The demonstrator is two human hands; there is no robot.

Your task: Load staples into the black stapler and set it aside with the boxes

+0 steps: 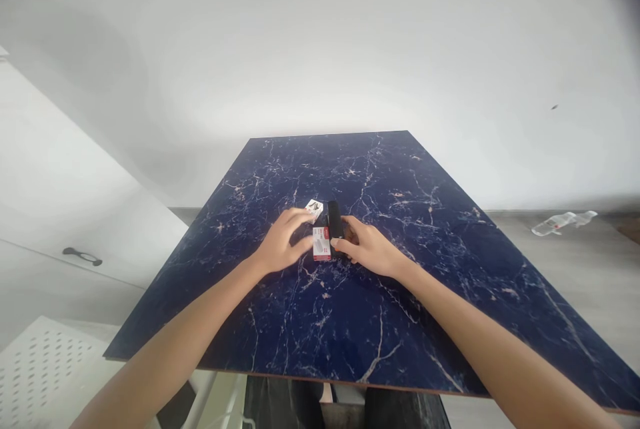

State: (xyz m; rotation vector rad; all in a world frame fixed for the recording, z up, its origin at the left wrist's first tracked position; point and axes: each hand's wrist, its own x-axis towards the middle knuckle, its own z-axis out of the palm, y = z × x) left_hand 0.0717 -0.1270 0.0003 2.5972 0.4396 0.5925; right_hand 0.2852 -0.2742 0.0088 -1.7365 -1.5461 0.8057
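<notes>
My right hand (373, 247) is closed around a black stapler (335, 219), thumb on its near left side and fingers along its right. The stapler lies lengthwise, pointing away from me. Just left of it is a small white and red box (321, 244) with a printed picture. My left hand (286, 240) is open beside that box, its thumb and fingers apart. Its fingertips are close to a small white packet (315, 209) with a dark print; I cannot tell whether they touch. Part of the stapler is hidden behind my right hand.
The dark blue marble-patterned table (325, 329) reaches back towards a pale wall. A clear plastic bottle (563, 222) lies on the floor at right. At left are a white cabinet with a dark handle (83, 256) and a white perforated seat (40, 362).
</notes>
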